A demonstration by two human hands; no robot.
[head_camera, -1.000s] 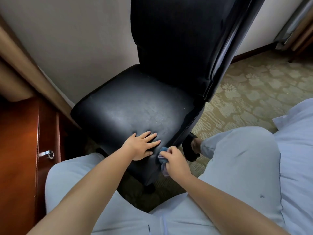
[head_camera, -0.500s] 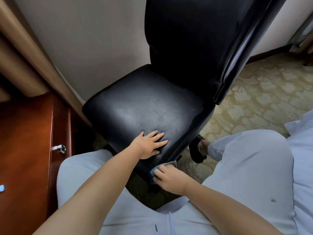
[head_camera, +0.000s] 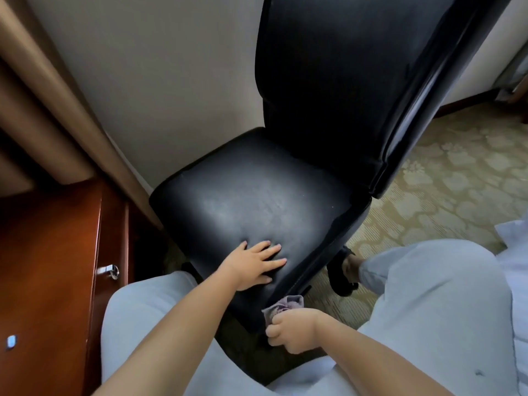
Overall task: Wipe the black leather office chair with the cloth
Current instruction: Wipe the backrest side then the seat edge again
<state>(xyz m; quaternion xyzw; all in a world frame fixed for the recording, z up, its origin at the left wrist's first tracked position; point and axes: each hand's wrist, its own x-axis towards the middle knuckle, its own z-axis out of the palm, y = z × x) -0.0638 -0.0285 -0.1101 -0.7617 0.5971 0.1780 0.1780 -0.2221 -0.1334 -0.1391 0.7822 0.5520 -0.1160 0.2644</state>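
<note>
Black leather office chair [head_camera: 251, 201] against the wall, beside a wooden cabinet [head_camera: 51, 267]. Left hand [head_camera: 253, 265] flat, fingers spread, on the seat's near corner. Right hand [head_camera: 294, 330] curled around the bunched cloth [head_camera: 283, 305], pressed to the seat's lower front edge.

Floor: I see a patterned carpet [head_camera: 445, 178], beige with pale floral shapes, right of and beyond the fingers [head_camera: 271, 254] lying flat on the seat.
On it: the black leather office chair [head_camera: 257, 201] stands there; its base is hidden from me.
Also on it: a dark shoe [head_camera: 340, 278], just right of those fingertips, below the seat edge.
Far edge: dark skirting [head_camera: 463, 102] at the wall.
</note>
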